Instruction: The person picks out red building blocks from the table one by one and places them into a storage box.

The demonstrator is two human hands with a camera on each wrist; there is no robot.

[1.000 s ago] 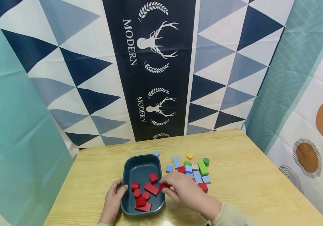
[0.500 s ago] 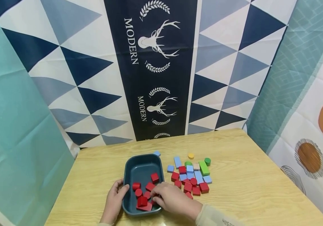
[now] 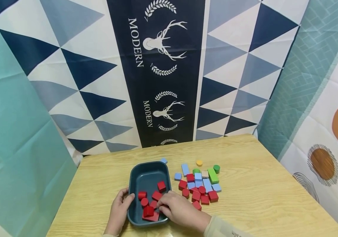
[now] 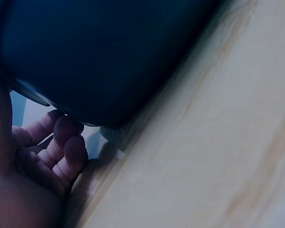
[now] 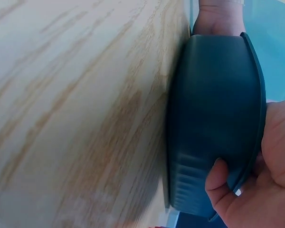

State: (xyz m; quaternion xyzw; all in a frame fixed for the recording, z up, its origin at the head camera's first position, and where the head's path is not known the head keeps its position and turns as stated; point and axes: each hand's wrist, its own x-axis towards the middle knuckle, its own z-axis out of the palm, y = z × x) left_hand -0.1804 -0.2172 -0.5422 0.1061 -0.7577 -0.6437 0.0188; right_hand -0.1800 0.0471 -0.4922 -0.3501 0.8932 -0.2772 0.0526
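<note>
Left hand (image 3: 119, 209): grips the tray (image 3: 149, 177) by its side, thumb over the rim, fingers along the outer wall.
Right hand (image 3: 179, 207): reaches over the opposite rim, fingertips down among red blocks (image 3: 161, 186); cannot tell whether pinching one.
Tray: between the hands, on the bench (image 3: 252, 197), with red blocks inside.
Loose reds (image 3: 196, 196): outside the tray, just beyond and right of the right hand, close against blue blocks (image 3: 206, 186).
Tilt risk: could tip or skid the tray, from leaning the right wrist on the rim against too light a left grip.
Cube (image 3: 148, 211): just left of the right fingertips, apparently perched on a flat block (image 3: 155, 217); could topple from a sideways brush.
Scatter risk: could push loose reds about, from swinging the right hand low over the bench.
Cloth (image 3: 169, 82): beyond both hands; reads "MODERN", printed twice in white, beside stag heads (image 3: 154, 43).
Right sleeve (image 3: 225, 227): behind the right hand; bears small dark lettering, cut off by the frame, too small to read.
Tray markings: none legible.
</note>
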